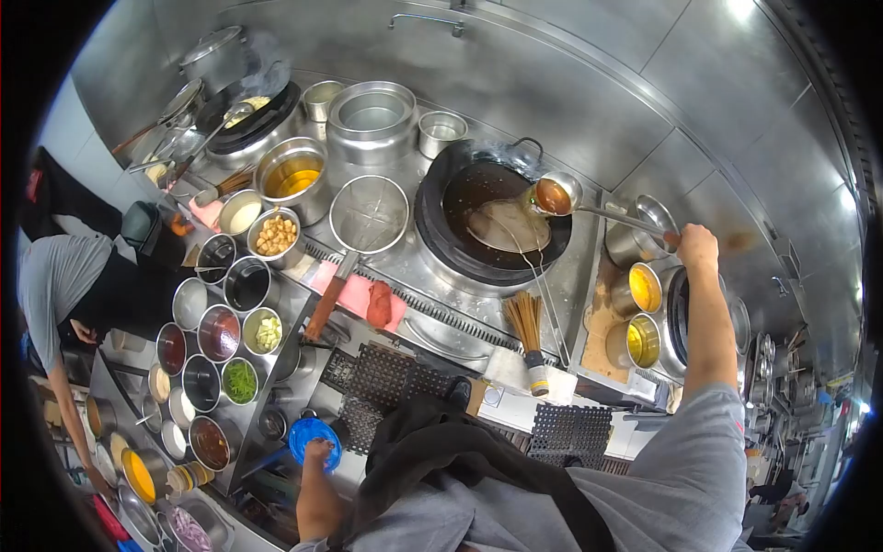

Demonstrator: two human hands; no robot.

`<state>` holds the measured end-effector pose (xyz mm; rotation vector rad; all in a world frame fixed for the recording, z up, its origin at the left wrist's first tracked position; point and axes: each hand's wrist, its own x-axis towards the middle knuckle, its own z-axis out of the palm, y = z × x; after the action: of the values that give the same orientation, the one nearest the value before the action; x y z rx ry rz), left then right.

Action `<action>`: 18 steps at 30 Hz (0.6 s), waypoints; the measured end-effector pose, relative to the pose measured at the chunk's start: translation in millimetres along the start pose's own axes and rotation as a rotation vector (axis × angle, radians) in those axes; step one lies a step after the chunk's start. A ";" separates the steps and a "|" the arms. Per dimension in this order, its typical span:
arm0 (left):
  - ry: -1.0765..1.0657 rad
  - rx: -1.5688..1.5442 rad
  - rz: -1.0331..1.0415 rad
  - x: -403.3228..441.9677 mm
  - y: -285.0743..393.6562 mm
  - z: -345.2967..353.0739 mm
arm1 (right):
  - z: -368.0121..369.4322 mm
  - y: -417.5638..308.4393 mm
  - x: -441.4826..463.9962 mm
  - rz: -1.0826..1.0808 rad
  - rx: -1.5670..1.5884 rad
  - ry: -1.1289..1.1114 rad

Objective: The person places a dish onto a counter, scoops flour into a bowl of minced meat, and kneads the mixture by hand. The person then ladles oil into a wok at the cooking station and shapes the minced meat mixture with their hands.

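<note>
My right hand (pixel 696 247) is closed around the handle of a metal ladle (pixel 607 213), arm stretched out to the right. The ladle's bowl holds orange-brown liquid over the right rim of a black wok (pixel 430 207). Dark liquid fills the wok, and a pale round thing (pixel 504 226), perhaps a wire strainer, lies in it with long thin handles leaning out toward me. Low at my left side, my left hand (pixel 317 450) is closed on the near part of a blue plastic bowl (pixel 313 429). Its fingers are partly hidden.
A round mesh strainer (pixel 369 214) with a wooden handle rests left of the wok. A bamboo brush (pixel 527 331) lies at the front edge. Several ingredient pots stand left, including diced food (pixel 276 235). Pots of yellow liquid (pixel 644 290) stand right. A co-worker (pixel 74 285) leans in at left.
</note>
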<state>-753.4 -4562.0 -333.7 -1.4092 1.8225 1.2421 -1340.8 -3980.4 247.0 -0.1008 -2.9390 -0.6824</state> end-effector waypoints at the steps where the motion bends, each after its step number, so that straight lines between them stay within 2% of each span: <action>1: -0.015 0.075 0.037 -1.9 -7.7 0.4 | 1.4 -7.8 3.3 -0.032 -0.060 0.109; 2: -0.038 0.168 0.091 -4.0 -14.7 2.3 | 1.2 -12.7 5.3 -0.118 -0.128 0.179; 6: -0.106 0.604 0.416 -12.1 -41.0 19.0 | 1.0 -18.1 26.2 -0.219 -0.235 0.270; 8: -0.113 0.772 0.548 -25.4 -38.6 32.7 | -12.4 -15.2 23.1 -0.261 -0.365 0.431; 11: -0.193 0.744 0.807 -37.5 -51.8 34.7 | -14.9 5.7 27.1 -0.254 -0.432 0.475; 15: -0.315 0.202 0.089 -76.9 9.1 43.6 | -11.0 39.4 25.6 -0.175 -0.375 0.445; 16: -0.295 0.161 0.124 -78.6 18.6 42.7 | -10.1 50.0 24.0 -0.151 -0.377 0.435; 18: -0.285 0.145 0.178 -75.5 33.3 41.4 | -10.9 72.2 17.8 0.028 -0.208 0.192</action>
<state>-765.4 -4489.1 -278.3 -0.9552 1.8254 1.2943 -1350.6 -3919.9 290.5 -0.0891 -2.6733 -0.9359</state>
